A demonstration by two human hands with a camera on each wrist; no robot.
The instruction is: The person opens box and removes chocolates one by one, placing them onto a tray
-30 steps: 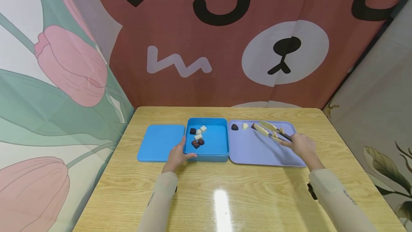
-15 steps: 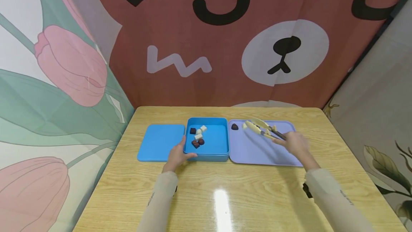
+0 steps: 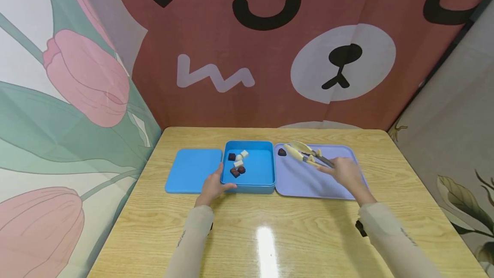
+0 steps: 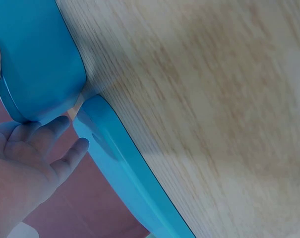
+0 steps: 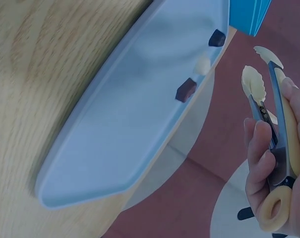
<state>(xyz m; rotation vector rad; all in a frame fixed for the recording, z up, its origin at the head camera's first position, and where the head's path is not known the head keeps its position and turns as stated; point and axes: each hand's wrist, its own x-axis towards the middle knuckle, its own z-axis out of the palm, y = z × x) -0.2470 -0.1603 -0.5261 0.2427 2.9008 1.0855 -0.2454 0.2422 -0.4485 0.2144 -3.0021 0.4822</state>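
At left, flat on the wood-grain table [image 3: 231, 231]: blue lid [image 3: 194, 170]. Just right of the lid: open-topped blue box [image 3: 257, 174], with six chocolates [image 3: 238, 164], three white and three dark or brown, grouped toward the left half. At the near left corner of the box: left hand [image 3: 211, 187], thumb at the near wall, fingers along the left wall, spread wide; position unchanged since the earlier frames. On the left sleeve [image 3: 191, 237]: dark marking, too small to read.

Just right of the box: lavender tray [image 3: 316, 185]. Along its far edge, from left to right in the scene: dark chocolate [image 5: 217, 38], white chocolate [image 5: 202, 64], brown chocolate [image 5: 186, 90]. Above the far part of the tray: tongs [image 3: 294, 152], cream heads toward far left, tips parted, just right of the dark chocolate. Compared with one second ago: shifted left from beside the brown chocolate; white chocolate now hidden by the heads in the head view.

At right: right hand [image 3: 345, 173], fingers curled around the handles of the tongs. On the right sleeve [image 3: 397, 239]: dark marking, also illegible.
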